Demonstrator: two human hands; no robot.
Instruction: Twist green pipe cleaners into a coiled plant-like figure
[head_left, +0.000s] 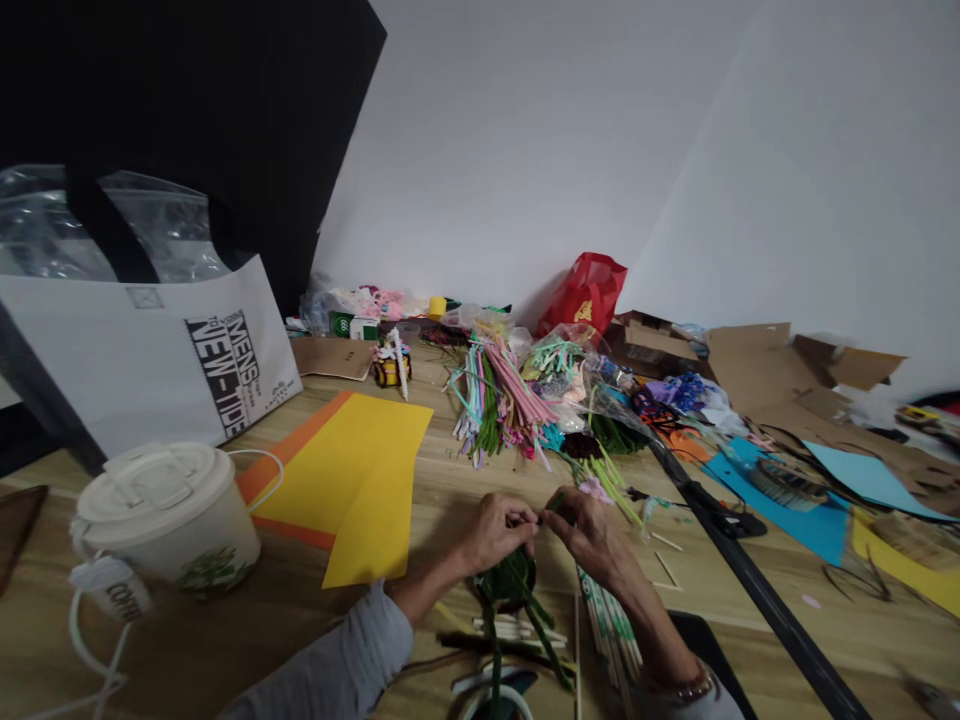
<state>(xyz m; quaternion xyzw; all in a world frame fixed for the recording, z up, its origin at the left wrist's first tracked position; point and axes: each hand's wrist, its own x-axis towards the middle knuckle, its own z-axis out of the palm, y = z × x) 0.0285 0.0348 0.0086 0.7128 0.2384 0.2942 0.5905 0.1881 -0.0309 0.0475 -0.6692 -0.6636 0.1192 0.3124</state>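
Far left on the desk (450, 490): a white paper bag (150, 365), then a lidded cup (169, 520). Next, yellow paper (360, 475) lying flat over orange. Beyond it, a heap of bright fuzzy sticks (499, 400).

Near the middle, left hand (496, 532) pinched shut on a green fuzzy stick (517, 580). Right hand (589, 530) pinched narrow on the same stick, fingertips of both almost touching. Green bundle hanging just below the hands, over some thin white sticks (607, 620). Hard to tell exactly how the tip is bent.

Best to hold tight with the left, twist slowly with the right, keep the pinch close to the bend. Probably wise to pull gently, so nothing slips loose.

Further right: blue paper (795, 510), then brown cardboard (772, 370).
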